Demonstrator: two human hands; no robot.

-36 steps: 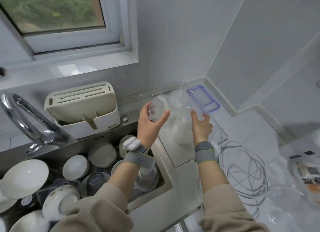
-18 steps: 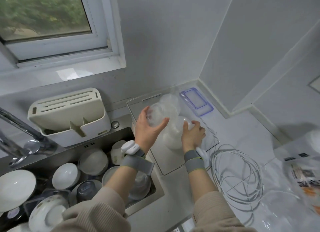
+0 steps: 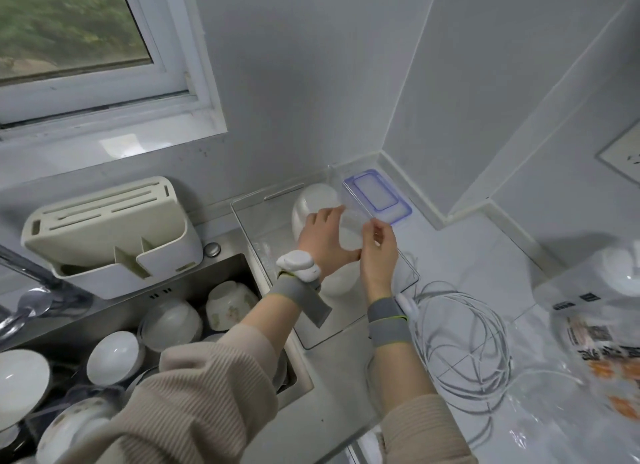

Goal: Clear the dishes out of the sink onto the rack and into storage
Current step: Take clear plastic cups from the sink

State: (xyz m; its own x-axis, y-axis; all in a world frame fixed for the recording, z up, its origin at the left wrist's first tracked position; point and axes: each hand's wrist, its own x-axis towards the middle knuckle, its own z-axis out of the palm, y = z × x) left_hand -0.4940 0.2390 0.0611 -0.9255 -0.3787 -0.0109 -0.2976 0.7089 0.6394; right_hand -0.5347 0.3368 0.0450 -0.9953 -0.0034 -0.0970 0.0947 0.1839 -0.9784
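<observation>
My left hand (image 3: 323,244) grips a clear glass (image 3: 349,237) above the clear drying tray (image 3: 251,218) right of the sink. My right hand (image 3: 379,256) holds the same glass from its right side with curled fingers. Behind the hands an upturned white bowl (image 3: 311,200) stands in the tray. A second white bowl (image 3: 341,285) sits in the tray under my wrists, partly hidden. The steel sink (image 3: 180,283) at the lower left holds several white bowls (image 3: 171,323) and plates (image 3: 20,377).
A blue-rimmed clear lid (image 3: 379,195) lies in the corner past the tray. A coiled white cable (image 3: 460,346) lies on the counter by my right wrist, with plastic bags (image 3: 595,328) further right. A cream utensil holder (image 3: 110,228) and the faucet (image 3: 20,301) stand behind the sink.
My right hand left the white bowl and rose to the clear glass. Both hands have moved closer together, and the view has shifted right.
</observation>
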